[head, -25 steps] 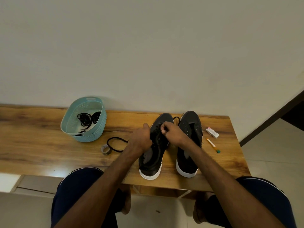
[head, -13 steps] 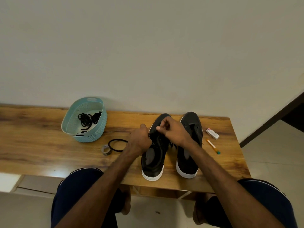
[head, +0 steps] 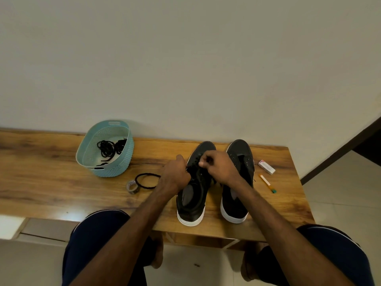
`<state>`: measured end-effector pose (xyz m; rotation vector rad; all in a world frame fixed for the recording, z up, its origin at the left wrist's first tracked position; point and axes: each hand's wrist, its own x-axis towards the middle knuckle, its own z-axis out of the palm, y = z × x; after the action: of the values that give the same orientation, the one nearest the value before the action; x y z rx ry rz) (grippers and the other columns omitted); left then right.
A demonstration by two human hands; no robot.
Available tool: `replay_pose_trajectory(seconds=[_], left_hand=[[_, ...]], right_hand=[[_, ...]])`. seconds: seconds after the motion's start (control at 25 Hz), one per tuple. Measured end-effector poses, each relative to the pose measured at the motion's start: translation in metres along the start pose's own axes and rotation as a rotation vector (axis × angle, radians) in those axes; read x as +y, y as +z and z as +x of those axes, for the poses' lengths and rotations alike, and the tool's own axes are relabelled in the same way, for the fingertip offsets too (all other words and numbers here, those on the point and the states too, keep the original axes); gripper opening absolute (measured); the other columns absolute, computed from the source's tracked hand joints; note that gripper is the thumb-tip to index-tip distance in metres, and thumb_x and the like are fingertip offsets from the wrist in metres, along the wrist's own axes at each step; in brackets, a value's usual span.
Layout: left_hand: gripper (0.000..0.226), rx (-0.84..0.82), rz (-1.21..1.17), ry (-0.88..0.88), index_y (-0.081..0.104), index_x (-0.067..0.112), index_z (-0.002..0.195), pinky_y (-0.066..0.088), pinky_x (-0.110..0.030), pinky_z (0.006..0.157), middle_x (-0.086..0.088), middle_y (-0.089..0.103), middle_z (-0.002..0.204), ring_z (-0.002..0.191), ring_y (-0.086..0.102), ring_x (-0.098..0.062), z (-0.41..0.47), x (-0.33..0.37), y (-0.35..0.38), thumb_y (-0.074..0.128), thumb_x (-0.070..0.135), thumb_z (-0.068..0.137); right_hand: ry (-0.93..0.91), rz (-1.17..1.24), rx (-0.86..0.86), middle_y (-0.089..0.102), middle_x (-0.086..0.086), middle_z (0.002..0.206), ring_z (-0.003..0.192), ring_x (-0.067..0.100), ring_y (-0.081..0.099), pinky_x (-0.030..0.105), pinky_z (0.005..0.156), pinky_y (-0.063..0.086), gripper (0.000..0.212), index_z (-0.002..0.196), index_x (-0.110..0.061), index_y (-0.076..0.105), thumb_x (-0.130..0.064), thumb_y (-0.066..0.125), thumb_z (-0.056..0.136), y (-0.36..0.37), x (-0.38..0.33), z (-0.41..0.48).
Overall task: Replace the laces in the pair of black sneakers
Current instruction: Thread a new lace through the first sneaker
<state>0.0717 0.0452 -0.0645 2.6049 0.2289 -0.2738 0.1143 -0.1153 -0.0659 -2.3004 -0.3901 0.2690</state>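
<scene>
Lacing in hand at the left sneaker point(head: 190, 205), set on the worktop point(head: 51, 178) with its toe toward the wall. Just beside it, parallel and not touching, the right sneaker point(head: 237, 203), with eyelets bare as far as can be seen.

Left hand point(head: 175, 175): curled into a closed fist against the left sneaker's outer eyelet row, apparently gripping one run of the black lace point(head: 148, 174); the actual contact is hidden under the knuckles. Right hand point(head: 219, 168): over the tongue, thumb and forefinger pinched together on what looks like the lace's other end, other fingers loosely curled.

Lace: probably soft, limp and light. No good for pushing except at the stiffened tip, so best pinched just behind that tip and drawn through from the far side. Slack lying in a loop on the worktop left of the fist, likely to drag and twist when pulled.

Sneaker: likely light, with a pliable upper over a stiff white sole, and apt to slide on the smooth wood under a tug. Best steadied at the eyelet row or the heel.

Around:
- Far left, a teal basket point(head: 115, 168) holding a tangle of black laces point(head: 108, 148).
- Just beside the slack loop, a tape roll point(head: 133, 186), close enough to snag it.
- Right of the pair, a small white box point(head: 266, 167) and an orange pen-like stick point(head: 267, 183), clear of the lacing.

In the way: only the right forearm, crossing above the right sneaker. Black lace on black upper also hard to make out.
</scene>
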Motion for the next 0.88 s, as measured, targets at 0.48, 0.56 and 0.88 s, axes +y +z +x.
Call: replay_pose_trajectory(seconds=[0.48, 0.56, 0.88], left_hand=[[0.03, 0.06, 0.019, -0.046, 0.046, 0.006, 0.114, 0.058, -0.041, 0.066, -0.012, 0.064, 0.098, 0.083, 0.065, -0.03, -0.003, -0.002, -0.008, 0.06, 0.01, 0.088], [0.031, 0.05, -0.007, -0.062, 0.045, 0.006, 0.115, 0.059, -0.042, 0.064, -0.013, 0.064, 0.097, 0.079, 0.067, -0.032, -0.003, -0.001, -0.009, 0.06, 0.01, 0.087], [0.029, 0.073, -0.013, -0.101, 0.046, 0.007, 0.11, 0.059, -0.044, 0.068, -0.013, 0.063, 0.096, 0.082, 0.066, -0.034, 0.0, -0.004, -0.015, 0.058, 0.012, 0.084]], right_hand=[[0.171, 0.29, -0.328, 0.059, 0.011, 0.061, 0.057, 0.019, 0.051, 0.031, 0.067, 0.048, 0.026, 0.104, -0.009, 0.072, -0.032, 0.064, 0.096, -0.026, -0.006, 0.003], [0.163, 0.183, -0.335, 0.061, 0.003, 0.054, 0.062, 0.019, 0.059, 0.033, 0.076, 0.051, 0.023, 0.106, -0.01, 0.069, -0.03, 0.063, 0.097, -0.028, -0.001, 0.005], [0.054, 0.392, -0.701, 0.07, 0.019, 0.088, 0.059, 0.01, 0.053, 0.029, 0.071, 0.048, 0.048, 0.1, -0.012, 0.075, -0.05, 0.047, 0.099, -0.062, -0.004, -0.007]])
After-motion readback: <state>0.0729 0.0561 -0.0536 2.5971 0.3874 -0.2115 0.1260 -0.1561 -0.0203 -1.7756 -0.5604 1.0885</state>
